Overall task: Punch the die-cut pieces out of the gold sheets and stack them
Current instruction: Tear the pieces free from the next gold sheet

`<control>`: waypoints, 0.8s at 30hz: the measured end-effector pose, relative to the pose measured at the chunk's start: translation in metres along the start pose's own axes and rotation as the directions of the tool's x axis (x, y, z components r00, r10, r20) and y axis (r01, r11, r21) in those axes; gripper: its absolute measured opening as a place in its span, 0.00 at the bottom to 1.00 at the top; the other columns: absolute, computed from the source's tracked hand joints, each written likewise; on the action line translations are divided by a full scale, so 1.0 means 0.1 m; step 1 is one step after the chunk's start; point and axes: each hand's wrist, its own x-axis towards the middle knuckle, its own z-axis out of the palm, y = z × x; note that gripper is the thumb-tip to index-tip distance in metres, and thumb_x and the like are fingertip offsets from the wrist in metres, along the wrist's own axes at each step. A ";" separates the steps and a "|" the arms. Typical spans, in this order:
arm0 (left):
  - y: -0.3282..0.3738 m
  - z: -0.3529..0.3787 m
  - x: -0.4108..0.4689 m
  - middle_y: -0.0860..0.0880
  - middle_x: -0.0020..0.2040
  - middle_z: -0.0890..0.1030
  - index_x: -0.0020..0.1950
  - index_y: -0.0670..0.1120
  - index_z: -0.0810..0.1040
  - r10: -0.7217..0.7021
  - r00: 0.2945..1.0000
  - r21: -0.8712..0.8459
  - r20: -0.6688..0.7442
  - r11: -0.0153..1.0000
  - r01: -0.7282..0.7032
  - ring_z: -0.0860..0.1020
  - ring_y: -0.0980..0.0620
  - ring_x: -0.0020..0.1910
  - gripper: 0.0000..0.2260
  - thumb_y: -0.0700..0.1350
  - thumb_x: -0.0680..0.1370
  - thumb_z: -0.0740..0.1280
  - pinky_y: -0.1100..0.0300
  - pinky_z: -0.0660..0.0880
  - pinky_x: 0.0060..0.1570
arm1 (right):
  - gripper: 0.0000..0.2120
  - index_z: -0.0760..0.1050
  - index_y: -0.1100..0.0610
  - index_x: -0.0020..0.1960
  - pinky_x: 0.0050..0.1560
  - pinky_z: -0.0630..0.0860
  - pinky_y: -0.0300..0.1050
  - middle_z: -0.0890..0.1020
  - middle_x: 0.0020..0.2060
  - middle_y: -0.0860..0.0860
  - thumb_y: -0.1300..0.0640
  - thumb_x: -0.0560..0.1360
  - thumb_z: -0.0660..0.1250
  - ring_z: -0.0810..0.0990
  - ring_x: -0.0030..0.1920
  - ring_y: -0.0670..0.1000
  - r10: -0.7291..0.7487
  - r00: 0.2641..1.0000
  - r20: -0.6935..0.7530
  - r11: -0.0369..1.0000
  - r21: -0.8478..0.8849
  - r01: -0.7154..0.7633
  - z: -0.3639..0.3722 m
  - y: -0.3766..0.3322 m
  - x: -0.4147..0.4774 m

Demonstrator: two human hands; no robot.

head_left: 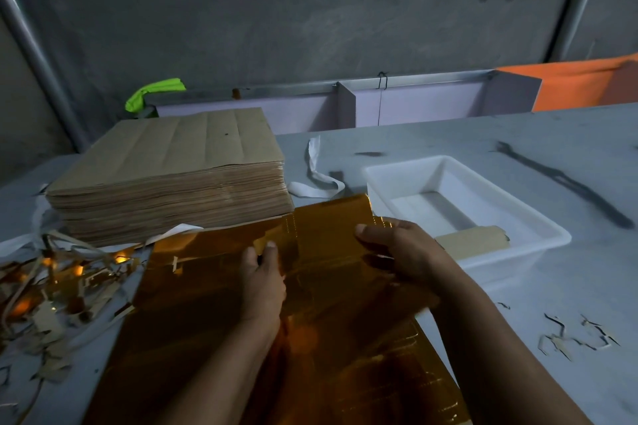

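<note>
Gold sheet (214, 286) lies on table (518, 148), centre front; near edge cut off by frame. Left hand (264, 281) pinches small raised flap mid-sheet, fingertips pressed together. In dim light I cannot separate them. Right hand (402, 252) grips sheet's right part, thumb on top, fingers hidden beneath. Brown stack (172, 176) just beside sheet's far left corner. Tray (500, 190) at right holds brown piece (473, 240). Scraps (51, 286) at left, blurred.

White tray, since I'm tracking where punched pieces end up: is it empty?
No, a brown card piece rests inside the white tray at its near end.
</note>
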 end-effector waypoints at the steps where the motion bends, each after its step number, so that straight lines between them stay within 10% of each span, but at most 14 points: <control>1: 0.00 0.01 -0.01 0.52 0.31 0.68 0.45 0.48 0.71 0.009 0.999 -0.008 0.034 1.000 -0.008 0.64 0.60 0.21 0.09 0.49 0.83 0.59 0.66 0.60 0.20 | 0.11 0.79 0.52 0.49 0.35 0.76 0.42 0.83 0.42 0.51 0.47 0.73 0.73 0.81 0.45 0.54 0.017 1.000 0.005 0.999 -0.033 -0.017 0.01 0.00 0.00; 9: 0.03 0.00 -0.04 0.49 0.40 0.75 0.50 0.56 0.73 -0.060 0.990 0.016 0.130 0.998 0.058 0.72 0.57 0.27 0.06 0.52 0.83 0.58 0.65 0.68 0.22 | 0.10 0.78 0.54 0.53 0.33 0.77 0.41 0.84 0.33 0.49 0.49 0.76 0.71 0.82 0.32 0.49 0.038 0.999 0.029 0.997 -0.073 -0.036 0.06 0.01 -0.01; 13: 0.09 -0.02 -0.04 0.43 0.50 0.81 0.58 0.48 0.75 -0.167 0.973 -0.106 0.157 0.977 0.185 0.81 0.47 0.39 0.23 0.66 0.77 0.59 0.59 0.75 0.28 | 0.08 0.78 0.57 0.48 0.28 0.76 0.37 0.82 0.28 0.48 0.53 0.76 0.72 0.80 0.28 0.47 0.003 1.000 0.003 0.993 -0.118 -0.003 0.07 0.02 0.00; 24: 0.13 -0.04 0.03 0.48 0.50 0.78 0.50 0.55 0.73 -0.125 0.989 -0.130 0.084 0.982 0.136 0.79 0.51 0.42 0.07 0.51 0.76 0.70 0.63 0.74 0.32 | 0.31 0.65 0.47 0.71 0.35 0.76 0.40 0.82 0.53 0.52 0.41 0.73 0.72 0.82 0.44 0.49 -0.056 0.994 -0.098 0.968 -0.249 0.031 0.03 0.09 0.01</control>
